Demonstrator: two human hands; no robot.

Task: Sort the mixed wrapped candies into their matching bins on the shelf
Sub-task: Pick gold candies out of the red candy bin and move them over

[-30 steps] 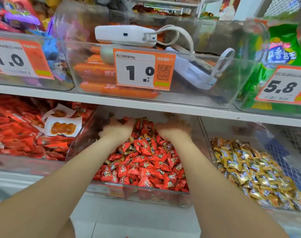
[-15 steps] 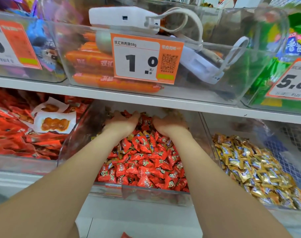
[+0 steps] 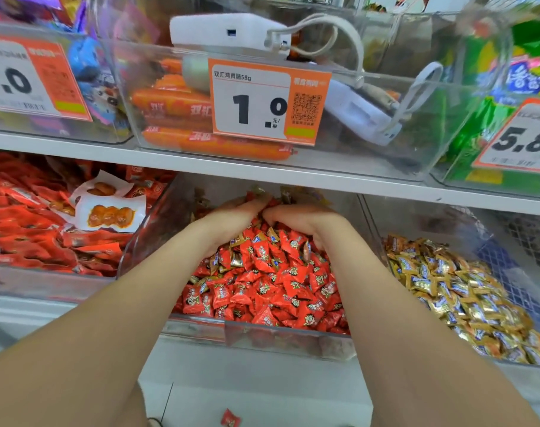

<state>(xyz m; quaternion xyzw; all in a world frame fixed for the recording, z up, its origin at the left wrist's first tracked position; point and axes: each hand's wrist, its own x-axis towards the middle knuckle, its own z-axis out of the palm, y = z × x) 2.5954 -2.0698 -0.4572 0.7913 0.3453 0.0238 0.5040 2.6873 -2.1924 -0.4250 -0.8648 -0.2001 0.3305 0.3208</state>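
- Both hands are sunk into the back of the middle bin (image 3: 293, 335), the clear one on the lower shelf heaped with red candies (image 3: 281, 282).
- The left hand (image 3: 231, 221) and the right hand (image 3: 305, 221) lie side by side, knuckles almost touching, palms cupped down and toward the person.
- The fingers are curled into the pile and buried among wrappers at the far wall; whether they pinch any single piece I cannot tell.
- The strays sit just beyond and between the fingertips: gold-brown wrapped candies (image 3: 288, 194) against the back of the bin, with a few more showing through the red heap below the left wrist.
- Their matching home, the gold candy bin (image 3: 466, 303), lies directly to the right, next door on the same shelf, so the right hand is the nearer carrier.
- My reading: the coming move is a rake toward the front, then a short sideways carry over the shared wall.
- One red candy (image 3: 230, 420) lies on the floor between the forearms, apart from everything else.
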